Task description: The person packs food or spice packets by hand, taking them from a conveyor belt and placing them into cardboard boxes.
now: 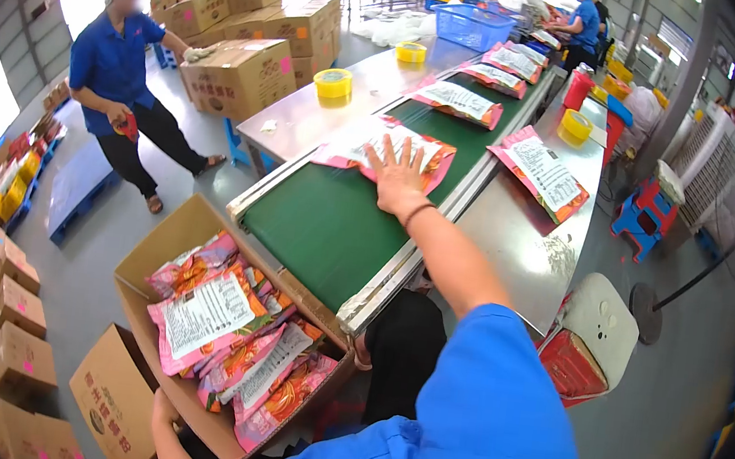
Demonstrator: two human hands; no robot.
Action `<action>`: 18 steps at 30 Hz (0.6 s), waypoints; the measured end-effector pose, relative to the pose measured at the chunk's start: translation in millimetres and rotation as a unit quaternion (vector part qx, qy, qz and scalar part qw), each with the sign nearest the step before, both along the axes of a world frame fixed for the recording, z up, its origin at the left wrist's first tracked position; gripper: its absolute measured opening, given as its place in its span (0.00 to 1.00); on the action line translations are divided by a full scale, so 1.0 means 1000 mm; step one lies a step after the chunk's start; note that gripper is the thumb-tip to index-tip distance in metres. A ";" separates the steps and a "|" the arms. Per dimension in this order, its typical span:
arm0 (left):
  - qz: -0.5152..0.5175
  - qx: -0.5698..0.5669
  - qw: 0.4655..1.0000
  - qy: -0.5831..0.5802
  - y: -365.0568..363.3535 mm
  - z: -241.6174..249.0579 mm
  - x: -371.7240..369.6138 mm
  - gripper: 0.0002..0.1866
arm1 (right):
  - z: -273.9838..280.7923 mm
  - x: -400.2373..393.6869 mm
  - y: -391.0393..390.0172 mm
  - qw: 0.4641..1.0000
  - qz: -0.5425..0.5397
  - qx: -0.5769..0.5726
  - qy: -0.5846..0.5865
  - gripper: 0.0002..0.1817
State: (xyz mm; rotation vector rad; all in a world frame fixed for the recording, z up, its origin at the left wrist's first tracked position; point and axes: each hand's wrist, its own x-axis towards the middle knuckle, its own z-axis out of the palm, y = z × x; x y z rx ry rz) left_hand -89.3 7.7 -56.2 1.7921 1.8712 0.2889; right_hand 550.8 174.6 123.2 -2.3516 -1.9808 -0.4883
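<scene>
On the green conveyor belt (323, 222), my right hand (398, 179) lies with spread fingers on top of pink packets (434, 166) near the belt's close end. More packets (459, 101) lie farther up the belt. Below the belt's end, an open cardboard box (141, 269) holds several pink and orange packets (206, 311), some with white labels facing up. My left hand (165, 412) is at the near left side of this box, beside a flap; its fingers are mostly hidden.
A person (123, 66) in blue stands at left, one hand on a stacked carton (244, 79). Tape rolls (332, 83) sit on the metal table (284, 122). One packet (544, 173) lies on the right-hand ledge. A stool (597, 324) stands right; other people work far back.
</scene>
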 end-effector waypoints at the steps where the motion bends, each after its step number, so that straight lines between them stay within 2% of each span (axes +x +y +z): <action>1: -0.003 -0.006 1.000 0.010 0.000 0.001 0.000 0.17 | -0.015 0.002 0.017 0.999 -0.026 0.030 0.012 0.43; 2: -0.010 0.001 1.000 0.009 0.000 0.006 0.004 0.17 | -0.014 0.001 0.028 0.999 -0.033 0.027 0.018 0.40; 4: 0.094 0.031 0.974 -0.203 -0.008 0.018 0.016 0.15 | -0.006 0.001 0.035 0.999 -0.024 0.023 0.015 0.36; 5: 0.111 0.010 0.958 -0.265 -0.008 0.012 0.009 0.14 | -0.004 0.006 0.035 1.000 -0.009 0.023 0.006 0.34; 6: 0.117 0.015 0.952 -0.283 -0.007 0.007 0.004 0.15 | -0.008 0.016 0.038 0.997 0.025 0.070 -0.001 0.35; 7: 0.125 0.021 0.944 -0.304 -0.005 0.001 0.001 0.15 | 0.018 0.018 0.018 0.996 0.045 0.050 0.060 0.40; 9: 0.138 0.010 0.944 -0.300 -0.001 -0.009 -0.010 0.18 | 0.042 0.038 -0.012 0.972 0.112 0.150 0.142 0.46; 11: 0.125 0.025 0.944 -0.305 -0.001 -0.012 -0.008 0.16 | 0.087 0.035 -0.063 0.977 0.015 0.095 0.189 0.47; 13: 0.117 0.022 0.944 -0.307 -0.001 -0.010 0.001 0.16 | 0.089 0.053 -0.097 0.970 0.003 0.183 0.159 0.47; 14: 0.110 0.021 0.946 -0.304 0.000 -0.007 0.006 0.16 | 0.086 0.067 -0.114 0.963 0.000 0.195 0.186 0.45; 16: 0.093 0.020 0.951 -0.295 0.004 0.000 0.014 0.15 | 0.054 0.104 -0.139 0.948 0.010 0.312 0.066 0.41; 18: 0.076 0.020 0.955 -0.286 0.007 0.007 0.021 0.15 | 0.021 0.124 -0.173 0.952 -0.062 0.294 0.066 0.38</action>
